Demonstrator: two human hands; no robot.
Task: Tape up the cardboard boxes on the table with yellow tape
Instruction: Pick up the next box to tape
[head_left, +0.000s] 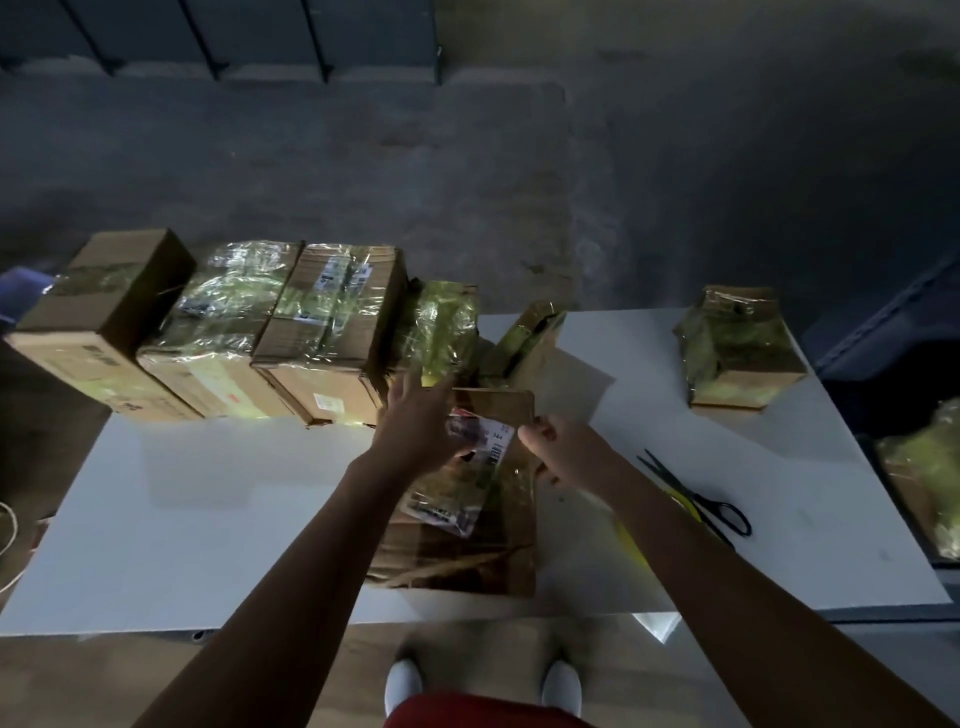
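As the left hand (415, 431) lies flat — fingers straight — on the cardboard box (467, 551), the right hand (558, 449) grips its edge.

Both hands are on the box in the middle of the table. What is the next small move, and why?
Probably turn the box so its near end can be taped. The left hand lies flat on top and the right hand grips the right edge, placed for turning; shiny tape already crosses the label, while the near end looks bare.
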